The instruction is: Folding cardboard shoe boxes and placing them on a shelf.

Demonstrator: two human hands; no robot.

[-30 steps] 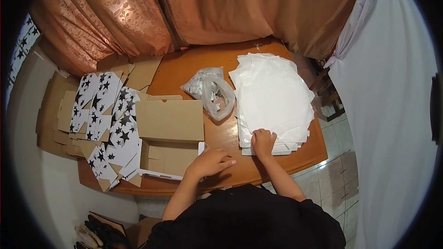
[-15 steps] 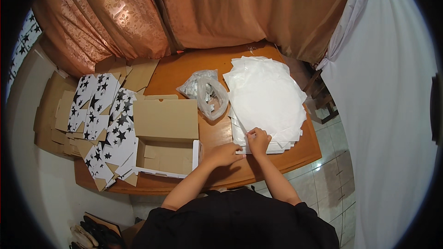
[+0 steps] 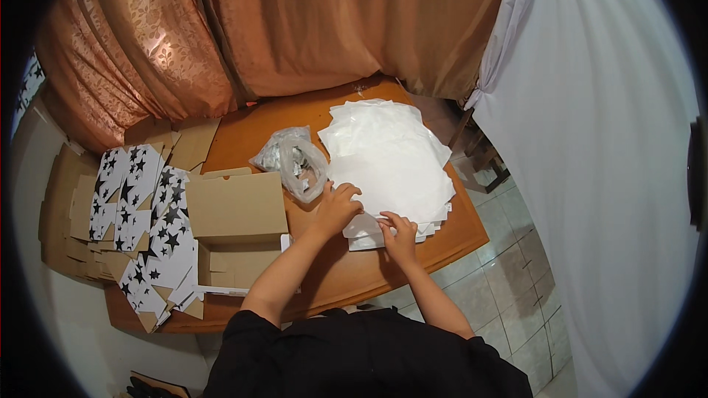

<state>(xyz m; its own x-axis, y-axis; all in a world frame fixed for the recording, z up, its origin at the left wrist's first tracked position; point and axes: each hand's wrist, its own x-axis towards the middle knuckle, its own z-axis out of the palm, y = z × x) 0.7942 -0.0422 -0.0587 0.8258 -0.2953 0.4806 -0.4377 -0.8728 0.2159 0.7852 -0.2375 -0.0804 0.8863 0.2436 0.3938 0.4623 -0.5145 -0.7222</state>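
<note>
a person in a black shirt (image 3: 369, 357) stands at the near edge of a wooden table (image 3: 332, 280), both bare forearms reaching over it. the right hand (image 3: 400, 238) is at the near edge of a stack of white sheets (image 3: 394, 155), fingers bent and close together. the left hand (image 3: 339, 208) is at the stack's left edge, fingers curled; whether either pinches paper cannot be told. the stack fills the table's right side. the step looks like parting the top sheet at its near-left corner; the next move seems to call for a light pinch on that one layer, keeping the rest flat. left of the hands, by the near edge, sits an open brown box (image 3: 236, 206), then star-printed card pieces (image 3: 173, 232) towards the left edge. farther in, just left of the stack, is a clear plastic bag (image 3: 287, 149). brown curtains (image 3: 310, 22) hang behind the far edge.
</note>
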